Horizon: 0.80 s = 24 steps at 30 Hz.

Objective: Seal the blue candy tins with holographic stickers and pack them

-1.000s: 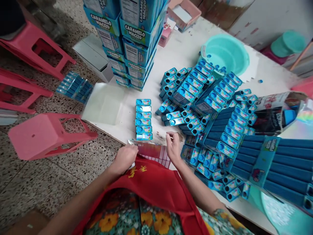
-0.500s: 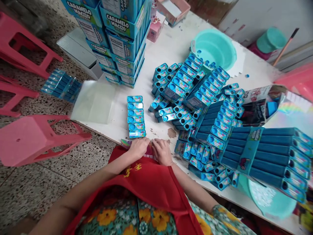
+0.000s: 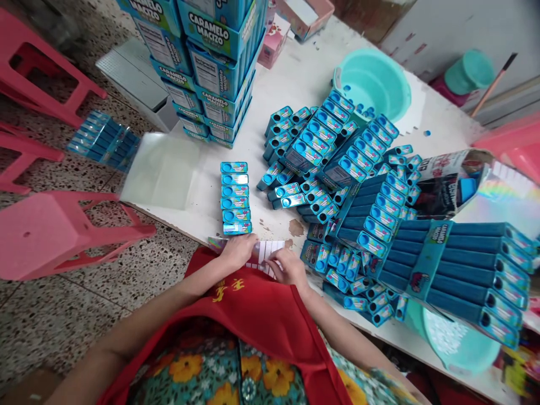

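A shiny sticker sheet lies at the near edge of the white table. My left hand rests on its left part, fingers curled and pressed down. My right hand pinches at the sheet's right part with closed fingers. Just beyond the hands stands a short row of several blue candy boxes, lined up one behind the other. A large loose heap of the same blue boxes spreads over the table to the right.
A tall stack of blue "Caramelo Macizo" cartons stands at the back left. A teal basin sits at the back, another under the long box bundles. Clear plastic sheets lie left. Pink stools stand on the floor.
One second ago my hands were apart at the sheet's two ends; they came together over it, and now the right hand has drawn back slightly, exposing white sticker rows.
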Tool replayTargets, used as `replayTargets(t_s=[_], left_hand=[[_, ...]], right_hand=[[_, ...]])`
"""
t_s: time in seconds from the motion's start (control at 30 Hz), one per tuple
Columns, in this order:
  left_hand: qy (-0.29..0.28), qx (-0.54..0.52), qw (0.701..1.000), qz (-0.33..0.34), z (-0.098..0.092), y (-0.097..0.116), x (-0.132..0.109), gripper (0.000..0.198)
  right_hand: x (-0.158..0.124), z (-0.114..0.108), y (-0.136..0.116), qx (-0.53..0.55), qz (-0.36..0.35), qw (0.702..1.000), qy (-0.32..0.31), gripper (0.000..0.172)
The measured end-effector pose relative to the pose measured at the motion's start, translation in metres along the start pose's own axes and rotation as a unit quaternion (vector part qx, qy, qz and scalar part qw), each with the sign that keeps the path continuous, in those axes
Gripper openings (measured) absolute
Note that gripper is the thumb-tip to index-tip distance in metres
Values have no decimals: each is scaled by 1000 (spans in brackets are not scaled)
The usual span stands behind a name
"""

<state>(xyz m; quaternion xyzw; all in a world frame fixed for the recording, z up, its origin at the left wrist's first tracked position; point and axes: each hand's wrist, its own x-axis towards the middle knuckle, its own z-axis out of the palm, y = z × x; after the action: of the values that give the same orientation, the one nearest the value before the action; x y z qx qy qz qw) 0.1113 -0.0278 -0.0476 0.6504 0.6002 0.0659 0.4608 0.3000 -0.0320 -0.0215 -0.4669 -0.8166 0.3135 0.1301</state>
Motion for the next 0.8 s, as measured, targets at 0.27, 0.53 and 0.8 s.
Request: replayTargets(t_s=[0.27, 0.53, 0.8], left_hand=[[11, -331, 944, 17, -33, 11, -33, 20], [107, -210, 970, -51, -91, -37, -32, 19], [154, -184, 970, -36, -82, -69, -10, 16]], right_hand=[[44, -20, -45, 369, 183, 910, 49, 20], [105, 42, -53, 279, 171, 932, 159, 17], [121, 69, -41, 213, 173, 938, 210, 21]])
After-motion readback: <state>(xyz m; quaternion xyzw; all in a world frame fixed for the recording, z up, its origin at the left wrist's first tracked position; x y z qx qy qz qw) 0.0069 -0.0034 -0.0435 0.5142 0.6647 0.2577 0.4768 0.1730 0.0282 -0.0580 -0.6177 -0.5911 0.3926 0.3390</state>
